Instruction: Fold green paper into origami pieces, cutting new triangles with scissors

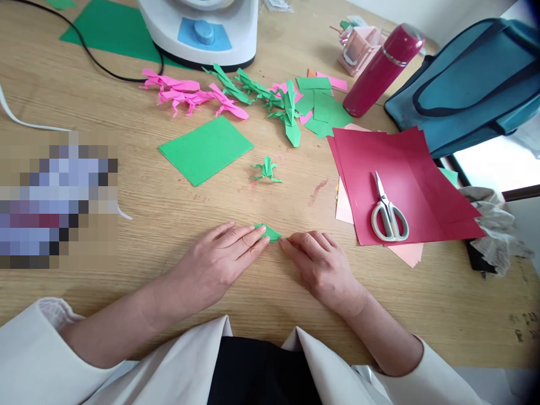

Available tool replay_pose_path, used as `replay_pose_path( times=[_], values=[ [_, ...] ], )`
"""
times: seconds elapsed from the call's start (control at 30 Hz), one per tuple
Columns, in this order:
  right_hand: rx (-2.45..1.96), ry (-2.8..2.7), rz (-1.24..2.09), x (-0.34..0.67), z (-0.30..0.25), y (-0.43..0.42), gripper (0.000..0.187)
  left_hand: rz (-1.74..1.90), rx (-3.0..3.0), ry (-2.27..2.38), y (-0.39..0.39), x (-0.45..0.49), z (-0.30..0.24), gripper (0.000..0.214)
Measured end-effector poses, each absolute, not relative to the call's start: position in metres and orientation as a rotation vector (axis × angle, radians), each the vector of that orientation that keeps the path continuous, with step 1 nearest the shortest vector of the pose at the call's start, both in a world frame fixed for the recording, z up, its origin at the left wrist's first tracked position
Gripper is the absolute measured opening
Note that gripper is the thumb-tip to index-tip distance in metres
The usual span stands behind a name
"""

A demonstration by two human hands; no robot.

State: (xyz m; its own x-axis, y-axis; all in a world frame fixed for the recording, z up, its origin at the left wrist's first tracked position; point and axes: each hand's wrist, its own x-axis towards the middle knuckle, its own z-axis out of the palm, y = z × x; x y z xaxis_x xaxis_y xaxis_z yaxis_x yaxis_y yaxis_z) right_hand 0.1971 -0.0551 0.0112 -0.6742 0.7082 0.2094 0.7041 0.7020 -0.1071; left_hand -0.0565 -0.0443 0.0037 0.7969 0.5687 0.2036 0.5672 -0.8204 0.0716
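A small folded piece of green paper [271,232] lies on the wooden table between my hands. My left hand [225,256] is flat, its stretched fingers pressing on the paper's left part and hiding it. With thumb and forefinger, my right hand [323,267] pinches the paper's pointed right tip. Just beyond stands a small green origami frog [266,169]. A stack of green paper [206,149] lies farther back to the left. Behind it are several folded pink paper figures [188,97] and green paper figures [289,115].
Scissors [388,214] rest on red paper sheets [400,152] at the right. Beyond them stand a magenta bottle [382,73], a pink holder [360,50] and a teal bag [472,84]. A white appliance base [202,34] stands at the back, its black cable [95,59] running left.
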Motion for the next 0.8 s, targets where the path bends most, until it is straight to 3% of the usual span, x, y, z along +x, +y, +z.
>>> replay_pose_path(
  times=[0.43,0.63,0.8],
  values=[
    [-1.193,-2.708,-0.056,0.196,0.011,-0.057,0.026,0.476,2.862,1.013,-0.043,-0.052,0.002,0.041],
    [-1.131,-2.539,0.24,0.209,0.009,-0.044,0.033,0.554,2.649,1.056,-0.028,-0.041,0.01,0.02],
    [-1.127,-2.499,0.216,0.21,0.011,-0.045,0.031,0.445,2.402,1.219,-0.015,-0.031,0.019,0.004]
  ],
)
